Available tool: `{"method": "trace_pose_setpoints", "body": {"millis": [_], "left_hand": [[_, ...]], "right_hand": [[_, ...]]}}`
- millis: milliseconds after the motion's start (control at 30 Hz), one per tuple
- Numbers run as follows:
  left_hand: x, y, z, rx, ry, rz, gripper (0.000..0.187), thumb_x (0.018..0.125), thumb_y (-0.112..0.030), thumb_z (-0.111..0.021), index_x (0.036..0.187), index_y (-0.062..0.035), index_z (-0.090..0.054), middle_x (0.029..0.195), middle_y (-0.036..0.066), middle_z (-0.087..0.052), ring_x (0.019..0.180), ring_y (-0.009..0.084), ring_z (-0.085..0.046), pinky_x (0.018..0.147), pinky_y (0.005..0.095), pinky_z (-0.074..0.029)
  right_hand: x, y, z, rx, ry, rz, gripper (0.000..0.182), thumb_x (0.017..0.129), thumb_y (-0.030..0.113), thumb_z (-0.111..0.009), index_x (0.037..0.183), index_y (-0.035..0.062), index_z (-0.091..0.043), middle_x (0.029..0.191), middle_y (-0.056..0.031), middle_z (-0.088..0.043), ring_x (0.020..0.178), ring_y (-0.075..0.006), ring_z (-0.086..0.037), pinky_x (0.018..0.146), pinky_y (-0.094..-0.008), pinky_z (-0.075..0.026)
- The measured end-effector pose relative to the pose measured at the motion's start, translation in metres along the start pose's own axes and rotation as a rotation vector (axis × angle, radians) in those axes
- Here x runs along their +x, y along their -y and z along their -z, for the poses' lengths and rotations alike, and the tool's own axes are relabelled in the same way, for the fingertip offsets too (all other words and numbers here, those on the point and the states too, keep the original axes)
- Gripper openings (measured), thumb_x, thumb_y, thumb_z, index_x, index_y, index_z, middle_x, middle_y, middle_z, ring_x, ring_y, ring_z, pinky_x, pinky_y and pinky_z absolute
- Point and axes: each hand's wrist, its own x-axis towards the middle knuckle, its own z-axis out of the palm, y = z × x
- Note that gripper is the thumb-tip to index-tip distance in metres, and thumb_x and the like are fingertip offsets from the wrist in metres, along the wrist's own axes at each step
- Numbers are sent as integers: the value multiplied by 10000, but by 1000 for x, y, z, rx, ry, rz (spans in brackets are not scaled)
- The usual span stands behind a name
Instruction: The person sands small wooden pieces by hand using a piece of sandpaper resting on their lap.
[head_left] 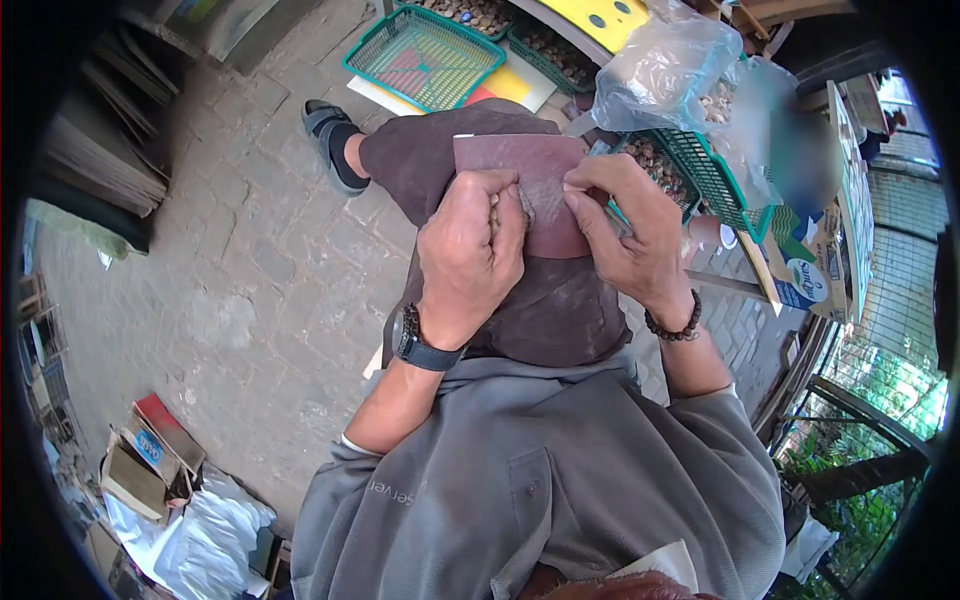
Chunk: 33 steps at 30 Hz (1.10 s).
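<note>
A reddish-brown sheet [545, 225], which looks like sandpaper, lies across my lap with a whitish, dusty patch in its middle. My left hand [470, 240] is closed over its left part, gripping a small greyish piece [528, 206] whose tip shows past the fingers. My right hand [635, 225] is over the sheet's right side, thumb and index fingertip pinched together. Whatever is between those fingertips is too small or hidden to make out. The two hands are a short gap apart.
A green plastic basket [425, 60] stands on the paved floor ahead. To the right, another green basket [705, 175] holds many small brownish pieces beneath a clear plastic bag [665, 75]. Cardboard boxes [150, 455] and white plastic sacks [205, 535] lie at lower left.
</note>
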Motion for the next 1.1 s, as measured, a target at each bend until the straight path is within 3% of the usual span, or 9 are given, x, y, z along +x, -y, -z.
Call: {"method": "trace_pose_setpoints", "body": {"millis": [167,233,467,533,567,667,733,833,1100], "left_hand": [[-1,4,-2,-49,-29,-27,49,943,0,-632,988,-8,-616,700,65,-602,570,122,-582,543,265,-453],[-1,1,-1,-53,-17,-3,52,943,0,-633,992,-9,-616,696,64,-599,568,121,-581,541,264,-451],[0,2,0,-60,-22,-37,66,940,2,-634,1003,-8,-615,680,60,-580,557,119,-570,532,262,-443],[0,2,0,-67,-17,-20,67,939,2,-635,1003,-8,-618,681,64,-578,558,122,-570,535,264,-444],[-1,1,0,-75,-8,-4,68,937,2,-636,1003,-7,-621,683,69,-577,559,126,-570,538,266,-446],[0,0,0,-57,-9,-9,75,931,2,-640,1004,-6,-627,709,82,-582,569,138,-573,548,271,-451],[0,1,0,-58,-10,-13,79,928,2,-641,1005,-6,-628,726,87,-585,577,143,-577,553,274,-452],[0,0,0,-55,-11,-27,85,924,3,-641,1008,-5,-629,753,96,-589,589,155,-580,560,278,-455],[0,0,1,-60,-6,-20,82,926,4,-635,1008,-1,-628,778,108,-596,607,169,-594,571,284,-465]], "right_hand": [[0,-4,0,41,-8,-53,161,813,-33,-709,960,13,-663,929,-125,-671,855,-310,-659,757,-360,-526],[-1,-8,2,1,12,91,168,812,-35,-711,969,13,-678,941,-119,-679,850,-305,-662,762,-354,-530],[-4,-3,1,-66,-15,71,175,821,-40,-708,986,15,-689,949,-114,-679,842,-273,-663,755,-336,-533],[-6,7,2,5,-5,-149,183,819,-51,-697,990,14,-691,958,-113,-677,850,-251,-667,744,-321,-531],[-6,7,2,6,-3,-148,183,819,-51,-697,990,14,-691,958,-113,-677,850,-251,-667,744,-321,-531],[-5,3,4,15,-6,-101,200,802,-67,-695,987,9,-687,961,-113,-673,860,-235,-668,735,-311,-528],[-6,-2,4,0,-30,53,206,792,-76,-697,982,3,-682,963,-121,-668,869,-258,-668,755,-329,-534],[-7,-7,-2,-42,-15,116,208,787,-77,-702,978,3,-684,975,-130,-664,892,-278,-667,785,-346,-536],[-9,-5,1,-81,12,103,199,800,-46,-726,988,7,-694,989,-134,-669,914,-292,-664,806,-343,-532]]}}
